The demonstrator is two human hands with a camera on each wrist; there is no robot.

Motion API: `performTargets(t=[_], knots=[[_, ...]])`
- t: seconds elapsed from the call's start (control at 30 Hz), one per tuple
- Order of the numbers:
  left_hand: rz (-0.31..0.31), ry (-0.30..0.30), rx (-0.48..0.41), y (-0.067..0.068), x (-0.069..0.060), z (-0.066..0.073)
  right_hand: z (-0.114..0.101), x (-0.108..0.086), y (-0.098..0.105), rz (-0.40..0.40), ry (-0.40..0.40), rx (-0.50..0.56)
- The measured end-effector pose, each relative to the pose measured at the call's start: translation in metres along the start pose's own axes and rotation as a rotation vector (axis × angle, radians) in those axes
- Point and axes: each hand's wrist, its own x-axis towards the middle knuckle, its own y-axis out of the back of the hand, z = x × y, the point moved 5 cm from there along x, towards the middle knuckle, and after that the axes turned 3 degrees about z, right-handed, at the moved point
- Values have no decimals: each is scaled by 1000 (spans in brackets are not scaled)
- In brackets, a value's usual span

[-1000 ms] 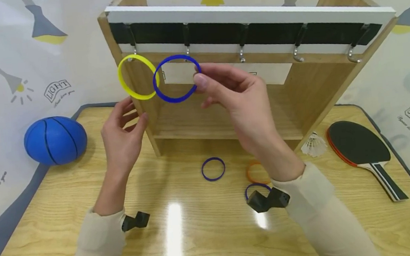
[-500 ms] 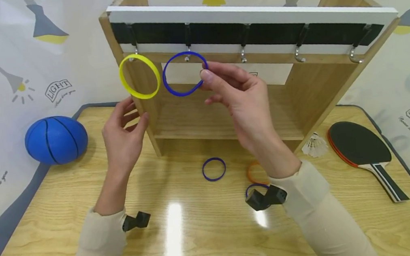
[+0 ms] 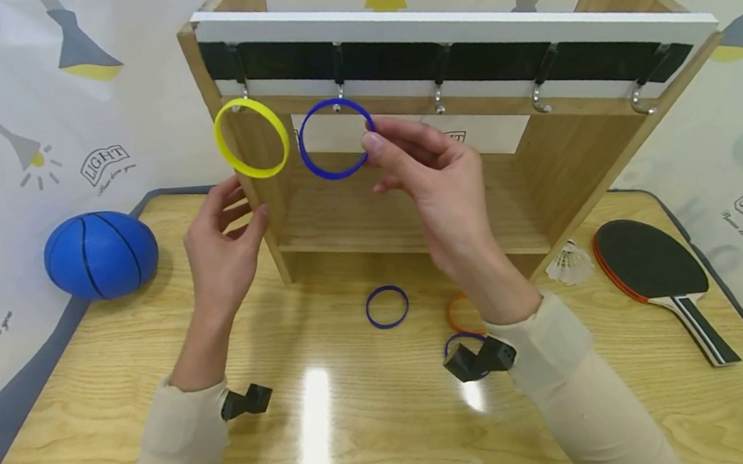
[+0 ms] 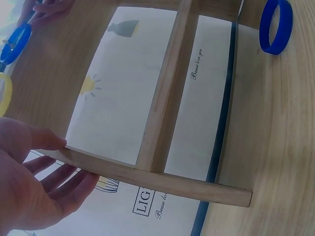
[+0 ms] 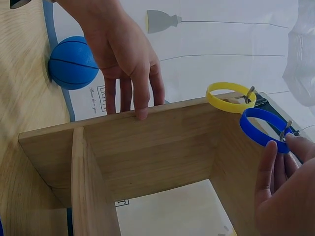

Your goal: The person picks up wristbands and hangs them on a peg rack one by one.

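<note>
My right hand (image 3: 449, 181) pinches a blue ring (image 3: 338, 175) by its right side, between thumb and fingers, at the second hook (image 3: 340, 95) from the left. In the right wrist view that hook's tip shows inside the blue ring (image 5: 260, 136); whether the ring rests on it I cannot tell. A yellow ring (image 3: 221, 146) hangs from the leftmost hook, out of both hands. My left hand (image 3: 223, 245) grips the left side panel of the wooden rack (image 3: 264, 219), the thumb on one side and the fingers on the other, as the left wrist view shows.
On the table lie a blue ring (image 3: 389, 325), an orange ring (image 3: 451, 313) and another blue ring (image 3: 449, 343) partly behind the right wrist's camera. A blue ball (image 3: 102, 255) sits at left; a shuttlecock (image 3: 570, 265) and a paddle (image 3: 649, 259) lie at right.
My right hand has moved the blue ring rightward, away from the yellow ring and to the second hook; in the last half second it dropped slightly. The left hand stays on the rack.
</note>
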Motion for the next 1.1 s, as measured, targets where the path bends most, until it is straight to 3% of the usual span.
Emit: performTargets(t=[0.27, 0.5, 0.57, 0.9, 1.1], knots=[[2, 7, 7, 0, 0, 0, 5, -5, 11, 32, -15, -39], [-4, 18, 28, 1, -8, 32, 11, -18, 35, 97, -28, -109], [-3, 21, 27, 1, -9, 33, 15, -24, 44, 113, -32, -145], [-3, 15, 20, -1, -8, 33, 38, -54, 91, 100, -87, -308], [8, 24, 22, -1, -3, 11, 52, -63, 101, -3, -154, -422]])
